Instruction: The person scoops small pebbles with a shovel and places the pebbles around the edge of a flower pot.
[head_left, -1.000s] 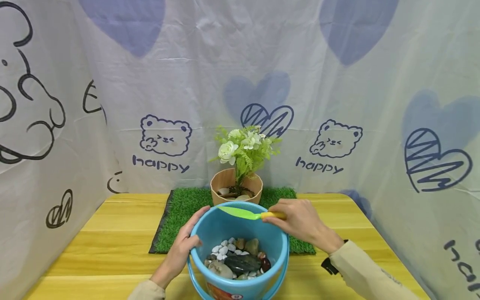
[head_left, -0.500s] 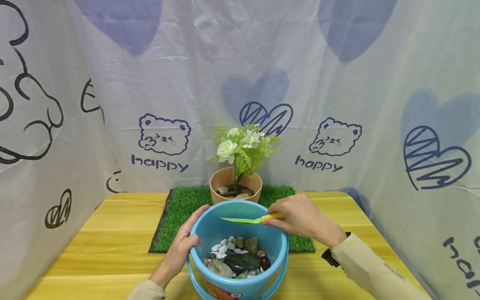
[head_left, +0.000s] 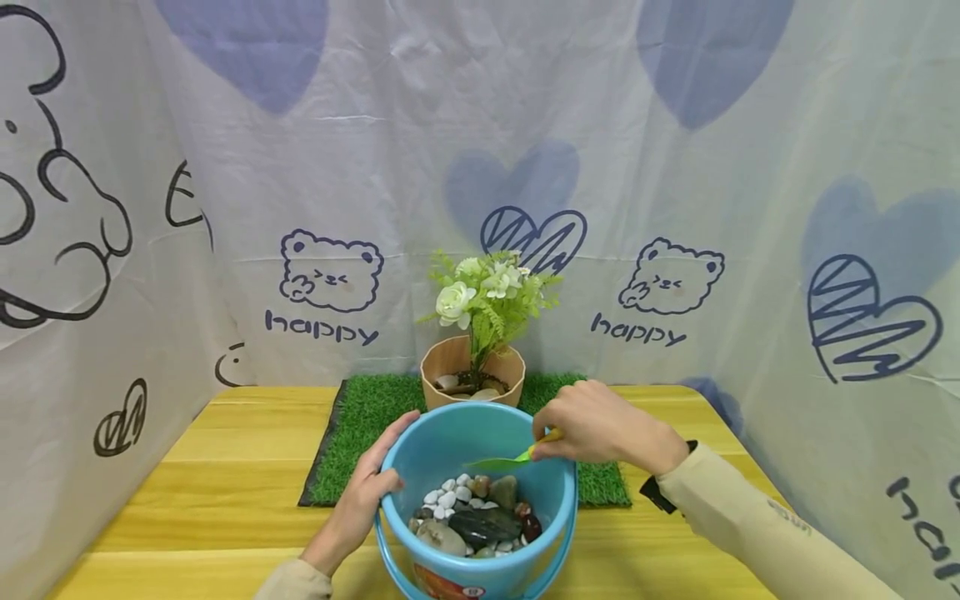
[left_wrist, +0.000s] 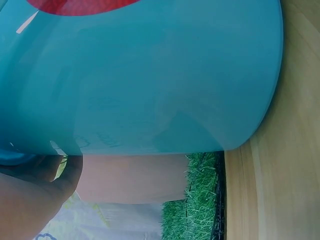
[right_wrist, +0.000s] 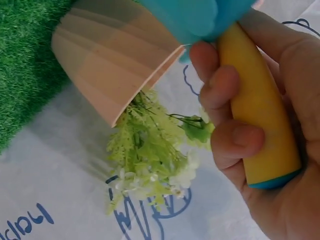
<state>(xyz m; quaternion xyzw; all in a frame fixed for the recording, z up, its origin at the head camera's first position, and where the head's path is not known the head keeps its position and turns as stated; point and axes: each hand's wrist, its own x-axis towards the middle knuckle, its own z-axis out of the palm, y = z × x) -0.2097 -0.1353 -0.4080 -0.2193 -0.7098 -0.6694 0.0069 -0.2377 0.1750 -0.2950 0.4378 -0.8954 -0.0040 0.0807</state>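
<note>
A light blue bucket (head_left: 412,454) stands at the front of the wooden table. White pebbles (head_left: 446,499), a large dark stone (head_left: 484,525) and several brown and grey stones lie in it. My left hand (head_left: 366,485) holds the bucket's left rim, thumb over the edge and fingers along the outside. At the right rim, my right hand (head_left: 592,425) grips a small trowel by its yellow handle (right_wrist: 257,107). The trowel's green blade (head_left: 501,462) points left inside the bucket, above the stones. In the left wrist view the bucket's side fills most of the picture.
Behind the bucket, a tan pot (head_left: 431,379) of white flowers and green leaves (head_left: 495,300) stands on a green turf mat (head_left: 375,417). Printed cloth (head_left: 420,183) hangs around the back and sides of the table (head_left: 210,492).
My right hand has tilted the trowel, and its blade has dropped from rim height down into the bucket, closer to the stones. My left hand and the bucket stay in place.
</note>
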